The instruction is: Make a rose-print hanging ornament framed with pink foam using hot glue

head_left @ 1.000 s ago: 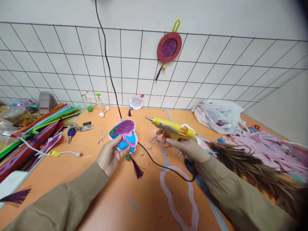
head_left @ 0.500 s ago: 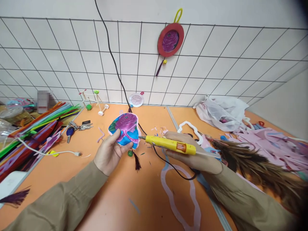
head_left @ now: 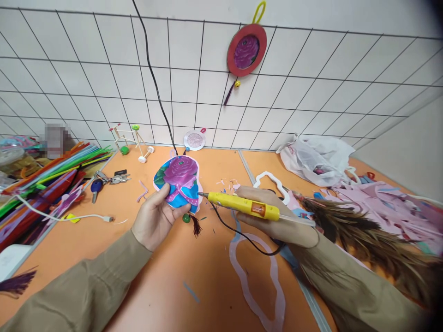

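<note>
My left hand point(head_left: 154, 217) pinches the lower left part of a fabric ornament point(head_left: 180, 173), which has a purple rose on blue cloth and a pale pink edge. From its lower end hang a green bead point(head_left: 186, 218) and a dark tassel point(head_left: 197, 226). My right hand point(head_left: 266, 207) is wrapped round a yellow glue gun point(head_left: 238, 204), with a clear glue stick point(head_left: 297, 221) coming out of its rear. The metal nozzle points left and meets the ornament's right edge; whether it touches cannot be made out.
Left lie pipe cleaners point(head_left: 65, 175), keys point(head_left: 96, 185) and a white cable point(head_left: 69, 219). Cut pink outlines point(head_left: 238, 263), feathers point(head_left: 367, 240) and pink scraps point(head_left: 387, 210) lie right, below a plastic bag point(head_left: 318, 159). A black cord point(head_left: 148, 60) runs down the wall. A red round ornament point(head_left: 230, 55) hangs there.
The ornament is turned to face me more, so more of its rose shows. The glue gun's nozzle stays at its right edge. The whole view has shifted slightly.
</note>
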Available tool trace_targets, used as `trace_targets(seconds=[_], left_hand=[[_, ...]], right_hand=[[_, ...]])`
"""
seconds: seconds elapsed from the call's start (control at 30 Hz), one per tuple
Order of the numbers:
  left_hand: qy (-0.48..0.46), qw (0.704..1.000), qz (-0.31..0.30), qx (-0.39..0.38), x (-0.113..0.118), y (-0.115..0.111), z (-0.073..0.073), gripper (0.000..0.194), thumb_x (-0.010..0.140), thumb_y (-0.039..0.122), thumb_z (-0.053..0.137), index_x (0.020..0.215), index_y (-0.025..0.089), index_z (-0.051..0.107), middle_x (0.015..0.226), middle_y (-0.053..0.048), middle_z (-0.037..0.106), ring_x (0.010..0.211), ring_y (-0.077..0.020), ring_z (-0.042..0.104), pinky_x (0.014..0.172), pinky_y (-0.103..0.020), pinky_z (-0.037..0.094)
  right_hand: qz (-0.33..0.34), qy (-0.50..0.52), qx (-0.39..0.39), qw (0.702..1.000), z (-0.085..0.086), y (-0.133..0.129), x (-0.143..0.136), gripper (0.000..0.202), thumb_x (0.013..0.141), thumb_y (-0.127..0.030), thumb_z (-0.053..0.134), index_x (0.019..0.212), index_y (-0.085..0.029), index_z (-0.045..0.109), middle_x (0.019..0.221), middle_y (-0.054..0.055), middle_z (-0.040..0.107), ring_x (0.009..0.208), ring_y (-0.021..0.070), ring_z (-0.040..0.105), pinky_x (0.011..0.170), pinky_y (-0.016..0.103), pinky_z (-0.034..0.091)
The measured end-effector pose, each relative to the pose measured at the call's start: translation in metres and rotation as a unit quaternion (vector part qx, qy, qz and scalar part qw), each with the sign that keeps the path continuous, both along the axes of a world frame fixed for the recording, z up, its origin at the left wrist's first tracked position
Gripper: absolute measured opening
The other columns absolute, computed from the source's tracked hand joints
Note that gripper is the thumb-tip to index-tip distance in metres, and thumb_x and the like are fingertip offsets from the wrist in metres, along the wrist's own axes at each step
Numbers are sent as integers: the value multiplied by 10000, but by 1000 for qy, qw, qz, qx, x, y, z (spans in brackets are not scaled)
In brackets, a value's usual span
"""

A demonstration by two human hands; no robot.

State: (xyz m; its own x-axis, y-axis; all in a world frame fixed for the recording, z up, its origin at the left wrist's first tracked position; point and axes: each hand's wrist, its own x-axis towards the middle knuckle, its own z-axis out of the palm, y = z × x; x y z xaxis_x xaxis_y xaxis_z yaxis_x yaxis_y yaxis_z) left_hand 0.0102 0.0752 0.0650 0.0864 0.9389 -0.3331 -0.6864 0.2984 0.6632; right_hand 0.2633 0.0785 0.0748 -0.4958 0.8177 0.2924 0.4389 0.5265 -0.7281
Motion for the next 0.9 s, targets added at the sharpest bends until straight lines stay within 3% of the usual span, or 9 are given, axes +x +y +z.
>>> trace_targets(seconds=[0.23,0.43,0.67,0.9], left_hand=[[-4,999,-41,16,1,-3,-5,330,1003,156,415,1245,120,637,881,-88,794,715,-202,766,572,-280,643],[-12,996,-83,40,-3,-2,-11,333,1018,170,372,1070,90,692,846,-101,794,700,-184,764,592,-259,644],[-17,984,-133,115,-10,2,-25,155,926,204,624,906,99,737,833,-92,797,696,-189,763,631,-249,650],[-24,980,-142,140,-14,6,-28,139,853,239,735,911,115,760,899,-82,809,695,-198,767,611,-257,652]], right_hand=[[9,-35,50,998,10,-8,-6,244,901,-330,582,701,-237,478,637,-7,489,557,136,438,557,302,315],[0,-84,101,991,11,-8,-3,259,927,-332,536,711,-228,436,660,-8,457,556,134,433,532,299,325],[0,-101,138,985,10,-10,-3,242,917,-286,530,719,-238,399,632,-19,457,525,126,418,518,294,327],[10,-133,149,980,4,-11,3,163,904,-254,522,757,-218,461,661,-1,532,557,130,474,527,276,336]])
